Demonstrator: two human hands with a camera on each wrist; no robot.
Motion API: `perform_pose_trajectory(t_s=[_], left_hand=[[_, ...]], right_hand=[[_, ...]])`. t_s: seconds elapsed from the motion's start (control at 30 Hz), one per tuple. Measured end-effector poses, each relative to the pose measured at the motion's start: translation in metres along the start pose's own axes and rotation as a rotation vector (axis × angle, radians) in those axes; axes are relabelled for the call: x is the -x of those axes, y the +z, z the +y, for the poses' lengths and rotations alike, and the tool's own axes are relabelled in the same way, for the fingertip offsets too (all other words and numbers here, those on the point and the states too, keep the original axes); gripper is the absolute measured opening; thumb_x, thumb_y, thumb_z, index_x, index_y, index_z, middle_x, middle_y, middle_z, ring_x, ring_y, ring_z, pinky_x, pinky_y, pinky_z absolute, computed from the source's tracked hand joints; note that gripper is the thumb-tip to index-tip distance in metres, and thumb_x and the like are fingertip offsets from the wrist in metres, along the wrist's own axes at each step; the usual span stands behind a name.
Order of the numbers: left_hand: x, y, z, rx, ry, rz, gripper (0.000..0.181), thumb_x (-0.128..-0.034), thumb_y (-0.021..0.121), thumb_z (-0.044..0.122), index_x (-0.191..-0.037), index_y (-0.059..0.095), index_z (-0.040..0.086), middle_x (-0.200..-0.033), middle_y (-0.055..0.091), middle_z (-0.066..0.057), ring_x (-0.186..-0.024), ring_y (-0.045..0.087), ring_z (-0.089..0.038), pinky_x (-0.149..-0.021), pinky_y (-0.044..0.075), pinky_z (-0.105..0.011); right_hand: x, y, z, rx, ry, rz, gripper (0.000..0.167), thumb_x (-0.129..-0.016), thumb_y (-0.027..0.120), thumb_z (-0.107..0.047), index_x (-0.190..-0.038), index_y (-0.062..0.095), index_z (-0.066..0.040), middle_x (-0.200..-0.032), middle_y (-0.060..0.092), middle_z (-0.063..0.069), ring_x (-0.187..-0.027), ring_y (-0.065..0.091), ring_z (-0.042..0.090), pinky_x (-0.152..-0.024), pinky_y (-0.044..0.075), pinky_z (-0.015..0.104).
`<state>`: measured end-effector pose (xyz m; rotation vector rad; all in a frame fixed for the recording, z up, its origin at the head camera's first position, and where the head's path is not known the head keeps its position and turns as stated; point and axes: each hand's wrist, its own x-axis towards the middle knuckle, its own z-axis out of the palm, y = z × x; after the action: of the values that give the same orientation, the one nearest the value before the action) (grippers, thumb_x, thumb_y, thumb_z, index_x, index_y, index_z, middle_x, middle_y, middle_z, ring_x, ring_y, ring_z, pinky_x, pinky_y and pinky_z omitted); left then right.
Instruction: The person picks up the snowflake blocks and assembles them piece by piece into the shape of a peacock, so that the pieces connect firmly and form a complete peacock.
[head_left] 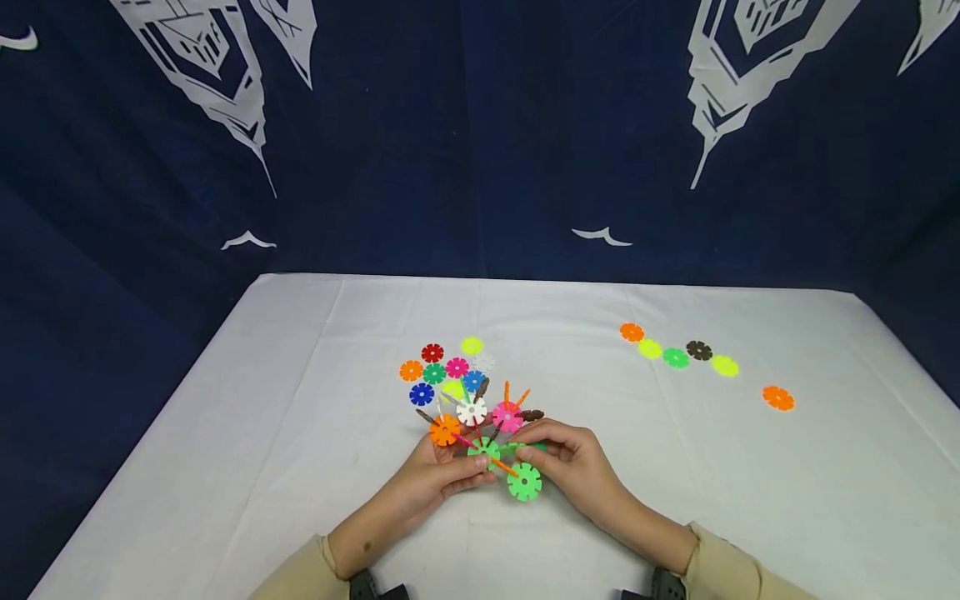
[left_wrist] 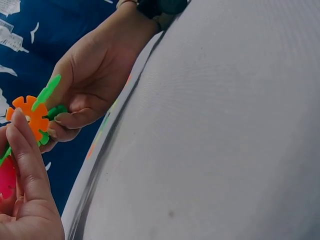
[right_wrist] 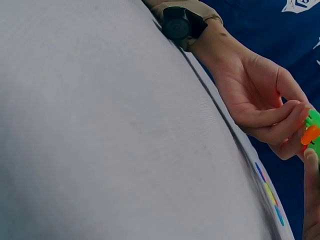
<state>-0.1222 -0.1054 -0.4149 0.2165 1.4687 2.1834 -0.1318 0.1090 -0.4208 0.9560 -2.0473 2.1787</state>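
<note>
A cluster of slotted flower-shaped plastic discs is held between both hands. My left hand [head_left: 438,479] grips it from the left, its thumb on a green disc [head_left: 483,452]. Joined around that are a white disc [head_left: 472,411], a pink disc [head_left: 507,417], an orange disc [head_left: 445,430] and several edge-on discs. A second green disc [head_left: 524,482] hangs at the near side on an edge-on orange disc [head_left: 504,467]. At the cluster's right, my right hand [head_left: 573,462] pinches a green disc seen edge-on; its dark green rim [left_wrist: 60,111] shows at the fingertips in the left wrist view.
Loose discs of several colours, among them a red disc [head_left: 432,353] and a dark blue disc [head_left: 422,394], lie just beyond the cluster on the white tablecloth [head_left: 337,467]. Farther right lie a row with a brown disc [head_left: 699,350] and a lone orange disc [head_left: 778,398].
</note>
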Motion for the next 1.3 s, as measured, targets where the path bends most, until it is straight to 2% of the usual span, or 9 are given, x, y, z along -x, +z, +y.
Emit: perform_pose_trajectory(t_s=[0.33, 0.5, 0.7, 0.83, 1.03, 1.13, 1.2, 1.3], left_hand=[[-0.001, 0.001, 0.002, 0.001, 0.003, -0.014, 0.049, -0.0876, 0.061, -0.001, -0.129, 0.038, -0.010, -0.104, 0.063, -0.012, -0.082, 0.066, -0.019, -0.082, 0.052, -0.031], [-0.002, 0.000, 0.002, -0.011, -0.013, -0.019, 0.043, -0.0879, 0.061, 0.000, -0.125, 0.042, -0.010, -0.101, 0.064, -0.013, -0.082, 0.067, -0.019, -0.084, 0.051, -0.033], [-0.004, 0.001, 0.002, -0.011, -0.040, -0.017, 0.040, -0.0881, 0.061, 0.000, -0.123, 0.044, -0.011, -0.100, 0.064, -0.015, -0.082, 0.067, -0.019, -0.084, 0.051, -0.032], [-0.005, 0.002, 0.002, -0.007, -0.034, -0.008, 0.039, -0.0881, 0.061, 0.000, -0.122, 0.045, -0.010, -0.101, 0.064, -0.015, -0.083, 0.067, -0.020, -0.085, 0.050, -0.033], [-0.003, 0.001, 0.002, 0.015, 0.013, 0.018, 0.041, -0.0880, 0.063, 0.002, -0.123, 0.042, -0.006, -0.100, 0.066, -0.012, -0.086, 0.067, -0.021, -0.086, 0.049, -0.033], [-0.002, -0.003, 0.006, 0.051, 0.058, 0.053, 0.042, -0.0882, 0.061, -0.001, -0.124, 0.040, -0.003, -0.095, 0.066, -0.008, -0.086, 0.066, -0.020, -0.085, 0.050, -0.029], [-0.002, -0.008, 0.011, 0.094, 0.099, 0.083, 0.041, -0.0893, 0.057, -0.003, -0.126, 0.038, 0.000, -0.093, 0.066, -0.006, -0.084, 0.066, -0.018, -0.082, 0.051, -0.026], [-0.004, -0.013, 0.019, 0.168, 0.171, 0.132, 0.033, -0.0901, 0.053, -0.007, -0.119, 0.041, 0.003, -0.089, 0.065, -0.004, -0.082, 0.066, -0.017, -0.078, 0.051, -0.023]], right_hand=[[-0.001, 0.000, 0.000, -0.013, 0.028, 0.007, 0.009, -0.083, 0.064, 0.009, -0.092, 0.066, 0.008, -0.093, 0.066, 0.013, -0.098, 0.059, 0.019, -0.078, 0.053, 0.029], [-0.003, -0.001, -0.001, 0.053, 0.011, 0.001, 0.009, -0.082, 0.066, 0.007, -0.090, 0.069, 0.004, -0.093, 0.066, 0.012, -0.097, 0.058, 0.021, -0.080, 0.052, 0.029], [-0.004, 0.000, -0.003, 0.120, -0.025, -0.020, 0.010, -0.081, 0.068, 0.007, -0.088, 0.071, 0.000, -0.092, 0.067, 0.009, -0.092, 0.060, 0.022, -0.075, 0.054, 0.029], [-0.005, 0.001, -0.004, 0.134, -0.048, -0.013, 0.012, -0.080, 0.067, 0.008, -0.089, 0.070, 0.001, -0.092, 0.066, 0.010, -0.092, 0.060, 0.022, -0.072, 0.054, 0.028], [-0.010, -0.005, -0.010, 0.139, -0.042, -0.028, 0.015, -0.083, 0.065, 0.006, -0.096, 0.070, 0.002, -0.101, 0.064, 0.011, -0.099, 0.057, 0.021, -0.074, 0.054, 0.030], [-0.014, -0.015, -0.010, 0.096, -0.015, -0.027, 0.017, -0.088, 0.060, 0.006, -0.103, 0.067, 0.005, -0.107, 0.061, 0.016, -0.096, 0.060, 0.022, -0.073, 0.055, 0.034], [-0.020, -0.022, -0.007, 0.060, 0.034, -0.006, 0.017, -0.090, 0.057, 0.004, -0.105, 0.066, 0.008, -0.105, 0.060, 0.022, -0.087, 0.062, 0.023, -0.071, 0.055, 0.035], [-0.032, -0.030, 0.002, 0.040, 0.160, 0.059, 0.018, -0.093, 0.057, -0.002, -0.104, 0.065, 0.009, -0.101, 0.060, 0.027, -0.076, 0.062, 0.021, -0.068, 0.055, 0.035]])
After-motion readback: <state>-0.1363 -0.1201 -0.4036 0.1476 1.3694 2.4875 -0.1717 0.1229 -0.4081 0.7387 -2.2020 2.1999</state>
